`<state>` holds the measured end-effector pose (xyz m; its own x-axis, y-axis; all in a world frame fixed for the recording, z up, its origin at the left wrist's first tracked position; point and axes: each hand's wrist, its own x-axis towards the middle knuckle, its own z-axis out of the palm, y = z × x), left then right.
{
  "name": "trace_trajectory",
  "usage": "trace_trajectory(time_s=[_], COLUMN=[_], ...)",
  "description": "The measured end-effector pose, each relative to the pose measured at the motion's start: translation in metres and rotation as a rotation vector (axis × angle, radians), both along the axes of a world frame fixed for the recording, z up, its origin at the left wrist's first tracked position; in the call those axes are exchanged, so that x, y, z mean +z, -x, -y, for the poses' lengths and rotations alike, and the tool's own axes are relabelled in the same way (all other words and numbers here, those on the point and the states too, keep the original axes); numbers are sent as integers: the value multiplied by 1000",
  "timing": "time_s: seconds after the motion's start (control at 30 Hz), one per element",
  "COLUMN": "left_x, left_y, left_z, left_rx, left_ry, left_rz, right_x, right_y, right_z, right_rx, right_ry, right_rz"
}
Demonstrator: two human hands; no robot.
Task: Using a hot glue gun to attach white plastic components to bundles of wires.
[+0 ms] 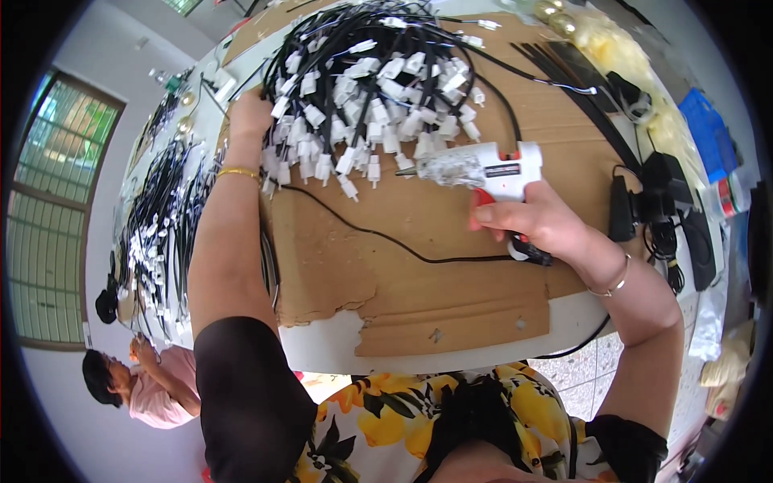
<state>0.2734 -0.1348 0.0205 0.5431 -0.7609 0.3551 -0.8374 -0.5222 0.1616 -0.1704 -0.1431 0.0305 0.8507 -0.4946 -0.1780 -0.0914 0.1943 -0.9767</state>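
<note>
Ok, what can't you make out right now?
Head view: what the left hand grips, if anything, is hidden by the hand itself and the pile of black cables with white plastic connectors.
Head view: part of the white-and-red glue gun is covered by the right hand.
Head view: glue on its pointed tip, if any, is too small.
Head view: whatever the co-worker in the pink top holds is too small.

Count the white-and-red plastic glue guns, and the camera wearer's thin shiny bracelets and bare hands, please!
White-and-red plastic glue gun: 1
Thin gold-coloured bracelet and silver-coloured bracelet: 2
Bare left hand and bare right hand: 2
Total: 5
</note>
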Motion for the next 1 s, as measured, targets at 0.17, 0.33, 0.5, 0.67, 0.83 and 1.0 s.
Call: trace_trajectory(time_s=[0.17,0.33,0.5,0.67,0.83,1.0], left_x=[38,84,68,41,48,71], left_y=[44,100,184,188,185,181], left_z=[0,33,82,121,130,126], left_rx=[23,-290,-655,-627,-454,-390], left_ry=[21,356,130,12,-249,-111], left_rz=[197,118,224,402,534,605], right_x=[-4,-12,-13,-15,-13,-13], right_y=[3,5,9,11,11,11], right_z=[2,4,9,18,22,25], right_rx=[14,-59,-247,-348,-291,-247], right_ry=[41,-15,-54,-118,-130,-117], right_rz=[108,266,399,437,456,445])
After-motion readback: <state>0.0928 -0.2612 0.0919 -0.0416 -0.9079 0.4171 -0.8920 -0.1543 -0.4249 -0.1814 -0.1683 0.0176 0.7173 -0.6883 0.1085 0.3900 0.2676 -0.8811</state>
